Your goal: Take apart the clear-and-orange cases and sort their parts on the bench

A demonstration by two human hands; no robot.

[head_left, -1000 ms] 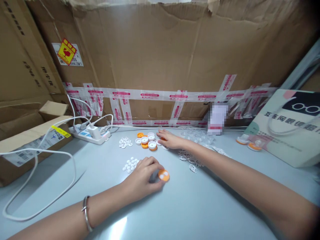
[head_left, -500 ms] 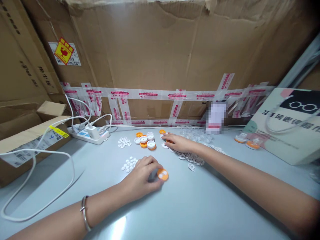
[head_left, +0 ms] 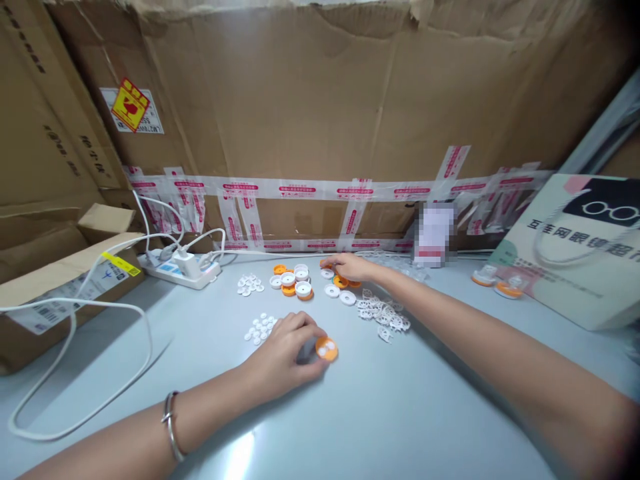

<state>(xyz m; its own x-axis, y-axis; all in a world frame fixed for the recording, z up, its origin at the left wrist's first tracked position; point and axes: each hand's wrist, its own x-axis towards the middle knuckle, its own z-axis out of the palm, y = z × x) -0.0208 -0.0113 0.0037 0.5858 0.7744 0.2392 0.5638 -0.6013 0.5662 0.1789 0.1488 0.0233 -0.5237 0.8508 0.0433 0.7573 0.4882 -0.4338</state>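
Observation:
My left hand (head_left: 283, 353) rests on the grey table (head_left: 380, 413), fingers curled around a small orange cap (head_left: 327, 348) with white inserts. A silver bracelet sits on that wrist. My right hand (head_left: 350, 267) reaches far forward, its fingers curled down among loose orange and white caps (head_left: 340, 283) near the back wall; whether it grips one is hidden. A cluster of orange and white caps (head_left: 293, 280) lies to its left. Two heaps of small white discs (head_left: 260, 327) (head_left: 249, 284) lie ahead of my left hand. White plastic rings (head_left: 383, 313) lie beside my right forearm.
A white power strip (head_left: 180, 269) with plugs and a looping white cable (head_left: 75, 373) occupies the left. A cardboard box (head_left: 55, 287) stands at far left. Taped cardboard (head_left: 320, 133) walls the back. A printed bag (head_left: 580, 253) and two more caps (head_left: 497, 283) lie at right.
My right hand has drawn back toward the wall and to the right, uncovering several caps on the table where it lay. My left hand has kept still on the orange cap.

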